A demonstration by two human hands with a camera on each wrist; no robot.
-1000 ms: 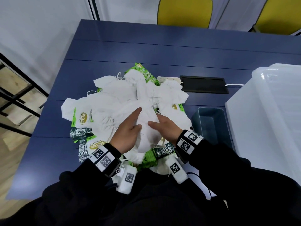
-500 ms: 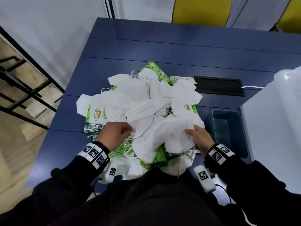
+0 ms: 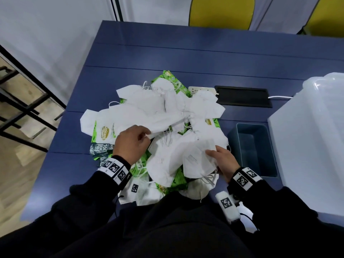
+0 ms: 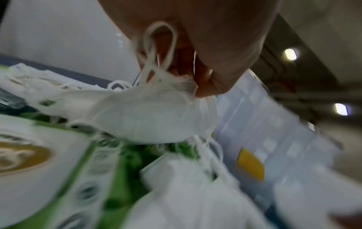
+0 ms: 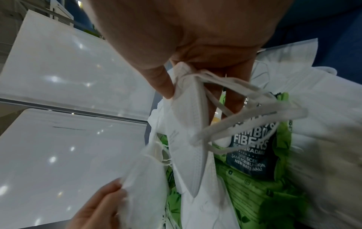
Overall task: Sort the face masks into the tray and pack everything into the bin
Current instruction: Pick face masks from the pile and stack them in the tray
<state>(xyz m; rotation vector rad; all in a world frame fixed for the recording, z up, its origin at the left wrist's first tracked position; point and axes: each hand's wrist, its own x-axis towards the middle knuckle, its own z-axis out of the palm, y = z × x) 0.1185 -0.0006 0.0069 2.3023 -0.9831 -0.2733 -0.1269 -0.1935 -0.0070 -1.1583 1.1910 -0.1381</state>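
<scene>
A heap of white face masks lies on the blue table, mixed with green wipe packets. My left hand pinches the edge of one mask at the heap's near left; the left wrist view shows its ear loop against my palm and my left hand closed on it. My right hand grips a folded mask at the heap's right side, thumb and fingers clamped on its end in the right wrist view. The blue-grey tray stands just right of it, nothing visible inside.
A large clear bin stands right of the tray. A white power strip and a black cable hatch lie behind the heap. Yellow chairs stand beyond the table. A wipe packet lies under the held mask.
Both hands left the middle of the heap and moved apart. The left hand now pinches a mask at the left; the right hand has drawn a folded mask rightward toward the tray.
</scene>
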